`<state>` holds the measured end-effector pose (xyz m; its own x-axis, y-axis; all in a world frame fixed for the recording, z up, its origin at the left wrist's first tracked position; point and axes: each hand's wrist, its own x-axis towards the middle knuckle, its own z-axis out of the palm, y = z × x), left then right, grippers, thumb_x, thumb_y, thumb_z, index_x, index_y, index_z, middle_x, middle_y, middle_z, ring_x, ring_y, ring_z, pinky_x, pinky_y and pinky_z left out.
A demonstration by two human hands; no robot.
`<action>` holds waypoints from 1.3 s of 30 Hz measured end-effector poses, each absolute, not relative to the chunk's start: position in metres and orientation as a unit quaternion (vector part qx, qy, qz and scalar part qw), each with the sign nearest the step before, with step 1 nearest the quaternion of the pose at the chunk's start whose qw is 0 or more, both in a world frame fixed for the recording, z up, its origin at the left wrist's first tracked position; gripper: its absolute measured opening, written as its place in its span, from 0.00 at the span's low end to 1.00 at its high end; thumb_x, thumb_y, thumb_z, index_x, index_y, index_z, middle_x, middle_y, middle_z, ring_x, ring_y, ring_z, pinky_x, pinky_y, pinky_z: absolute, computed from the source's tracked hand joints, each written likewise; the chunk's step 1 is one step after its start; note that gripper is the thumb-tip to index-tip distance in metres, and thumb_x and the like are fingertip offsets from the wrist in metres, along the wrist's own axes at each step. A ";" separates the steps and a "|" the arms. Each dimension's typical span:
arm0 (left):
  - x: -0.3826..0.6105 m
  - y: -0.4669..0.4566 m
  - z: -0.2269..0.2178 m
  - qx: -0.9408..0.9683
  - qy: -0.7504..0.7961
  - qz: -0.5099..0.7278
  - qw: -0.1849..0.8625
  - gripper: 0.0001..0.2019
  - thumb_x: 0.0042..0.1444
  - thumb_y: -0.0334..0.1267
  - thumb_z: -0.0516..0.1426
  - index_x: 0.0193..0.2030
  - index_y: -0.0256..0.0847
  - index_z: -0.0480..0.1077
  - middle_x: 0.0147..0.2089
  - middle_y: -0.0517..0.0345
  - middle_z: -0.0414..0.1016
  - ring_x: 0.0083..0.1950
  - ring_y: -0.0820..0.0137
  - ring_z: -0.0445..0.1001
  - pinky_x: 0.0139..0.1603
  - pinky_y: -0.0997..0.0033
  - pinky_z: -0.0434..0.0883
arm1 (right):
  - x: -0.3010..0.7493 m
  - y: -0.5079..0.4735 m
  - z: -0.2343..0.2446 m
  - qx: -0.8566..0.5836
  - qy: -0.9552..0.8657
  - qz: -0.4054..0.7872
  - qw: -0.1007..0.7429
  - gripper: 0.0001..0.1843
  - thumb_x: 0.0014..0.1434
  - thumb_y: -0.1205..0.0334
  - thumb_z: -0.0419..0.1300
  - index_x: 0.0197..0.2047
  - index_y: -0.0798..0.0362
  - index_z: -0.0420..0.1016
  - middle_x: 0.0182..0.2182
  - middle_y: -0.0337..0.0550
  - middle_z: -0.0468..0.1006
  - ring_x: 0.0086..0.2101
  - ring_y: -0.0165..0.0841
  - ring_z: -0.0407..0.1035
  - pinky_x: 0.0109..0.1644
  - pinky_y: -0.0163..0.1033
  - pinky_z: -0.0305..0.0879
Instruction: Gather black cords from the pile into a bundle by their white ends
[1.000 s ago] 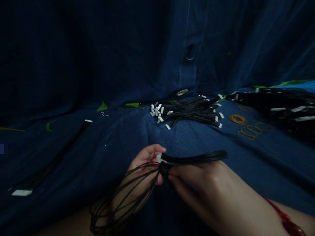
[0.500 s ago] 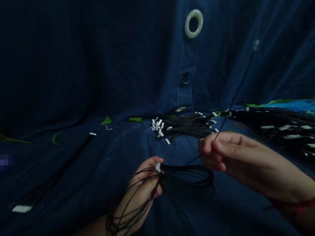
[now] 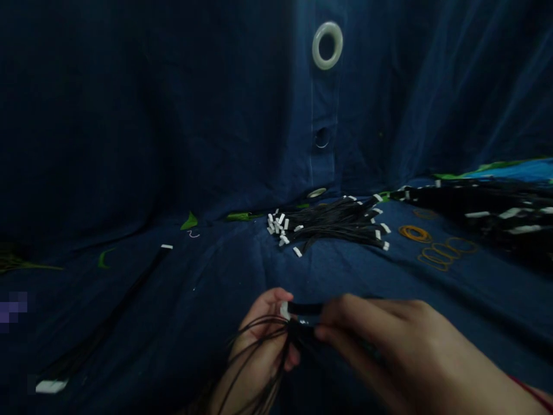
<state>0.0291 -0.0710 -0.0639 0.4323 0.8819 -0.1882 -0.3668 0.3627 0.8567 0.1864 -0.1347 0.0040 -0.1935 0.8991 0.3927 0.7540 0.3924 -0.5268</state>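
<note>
The left hand (image 3: 263, 340) is closed around a bunch of thin black wires with small white plastic connectors (image 3: 276, 346), thumb and fingers pressed together at the gathered end, where one white connector shows at the thumb tip. The loose lengths of the bunch fan downward past the wrist and out of the bottom of the view. The right hand (image 3: 380, 340) meets it from the right, its fingertips pinching the same bunch just beside the left thumb, on a short dark stretch of wire that lies crosswise between the two hands.

Both hands are low in the view, above a dark blue cloth (image 3: 207, 288) that covers the surface and rises as a backdrop with a pale ring eyelet (image 3: 327, 45) in it. Farther back on the cloth lies a finished-looking bundle of black wires with white connector ends (image 3: 332, 222), and to its right a few yellow-tan rubber bands (image 3: 427, 242) lie loose. A larger dark heap of wires (image 3: 488, 213) fills the right edge (too dim to count). A single long black cable (image 3: 108, 323) runs along the left.

Judging by this, one bundle is already set aside, the bunch in hand is gathered but carries no band yet, and the heap remains.
</note>
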 end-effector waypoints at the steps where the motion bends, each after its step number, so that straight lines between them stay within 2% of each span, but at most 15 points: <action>1: 0.029 -0.071 -0.066 0.386 0.324 0.410 0.760 0.15 0.45 0.38 0.65 0.40 0.44 0.68 0.23 0.65 0.70 0.17 0.82 0.65 0.16 0.86 0.60 | 0.183 -0.136 -0.002 -0.534 -0.782 0.043 0.319 0.09 0.58 0.72 0.51 0.30 0.52 0.68 0.23 0.35 0.73 0.22 0.29 0.69 0.25 0.33 0.60; 3: 0.030 -0.070 -0.069 0.384 0.287 0.406 0.778 0.14 0.44 0.40 0.65 0.38 0.44 0.69 0.22 0.66 0.70 0.16 0.81 0.66 0.14 0.86 0.60 | 0.181 -0.138 -0.009 -0.514 -0.799 -0.022 0.312 0.13 0.59 0.73 0.47 0.29 0.52 0.68 0.22 0.35 0.72 0.22 0.29 0.67 0.27 0.34 0.59; 7: 0.030 -0.071 -0.071 0.363 0.241 0.401 0.806 0.13 0.43 0.43 0.66 0.35 0.46 0.70 0.24 0.65 0.72 0.16 0.80 0.68 0.14 0.86 0.61 | 0.181 -0.141 -0.008 -0.499 -0.811 -0.048 0.301 0.18 0.63 0.71 0.42 0.28 0.51 0.68 0.22 0.35 0.71 0.23 0.29 0.67 0.28 0.35 0.58; 14: 0.028 -0.077 -0.064 0.357 0.238 0.385 0.817 0.12 0.43 0.38 0.66 0.35 0.45 0.70 0.28 0.64 0.72 0.18 0.80 0.69 0.15 0.87 0.63 | 0.179 -0.137 -0.006 -0.480 -0.829 -0.020 0.285 0.12 0.57 0.75 0.48 0.27 0.52 0.67 0.23 0.35 0.71 0.22 0.28 0.64 0.26 0.34 0.55; 17: 0.028 -0.078 -0.063 0.358 0.237 0.389 0.815 0.12 0.44 0.39 0.65 0.35 0.45 0.71 0.28 0.63 0.72 0.17 0.81 0.69 0.15 0.87 0.63 | 0.178 -0.136 -0.005 -0.484 -0.832 -0.002 0.273 0.11 0.54 0.76 0.50 0.27 0.52 0.67 0.24 0.35 0.71 0.23 0.28 0.63 0.26 0.34 0.55; 22: 0.030 -0.079 -0.062 0.380 0.259 0.411 0.787 0.13 0.40 0.42 0.67 0.34 0.46 0.73 0.27 0.64 0.72 0.16 0.81 0.68 0.15 0.86 0.62 | 0.177 -0.139 -0.001 -0.498 -0.824 -0.016 0.269 0.12 0.52 0.77 0.49 0.27 0.52 0.67 0.23 0.36 0.71 0.22 0.29 0.63 0.25 0.34 0.54; 30: 0.032 -0.086 -0.057 0.412 0.284 0.448 0.741 0.10 0.40 0.36 0.67 0.32 0.43 0.76 0.26 0.62 0.67 0.20 0.81 0.64 0.19 0.84 0.62 | 0.175 -0.142 -0.009 -0.489 -0.835 -0.027 0.252 0.13 0.52 0.78 0.47 0.26 0.53 0.67 0.22 0.38 0.70 0.21 0.29 0.62 0.24 0.34 0.55; 35: 0.029 -0.077 -0.061 0.441 0.291 0.413 0.742 0.09 0.44 0.37 0.65 0.35 0.44 0.75 0.25 0.62 0.68 0.20 0.80 0.62 0.19 0.82 0.61 | 0.173 -0.136 -0.004 -0.502 -0.827 -0.070 0.244 0.10 0.52 0.76 0.51 0.28 0.53 0.67 0.22 0.36 0.70 0.21 0.30 0.61 0.25 0.37 0.53; 39: 0.027 -0.062 -0.056 0.456 0.338 0.448 0.691 0.11 0.47 0.31 0.62 0.40 0.43 0.73 0.28 0.62 0.70 0.22 0.79 0.66 0.21 0.83 0.63 | 0.188 -0.144 0.008 -0.531 -0.797 -0.178 0.227 0.05 0.56 0.68 0.52 0.32 0.51 0.67 0.26 0.39 0.71 0.24 0.34 0.64 0.28 0.39 0.54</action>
<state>0.0268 -0.0625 -0.0560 0.3701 0.9271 -0.0590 -0.3092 0.1828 0.9332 0.1876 -0.1438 0.0078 -0.3335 0.7649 0.5512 0.9268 0.3730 0.0432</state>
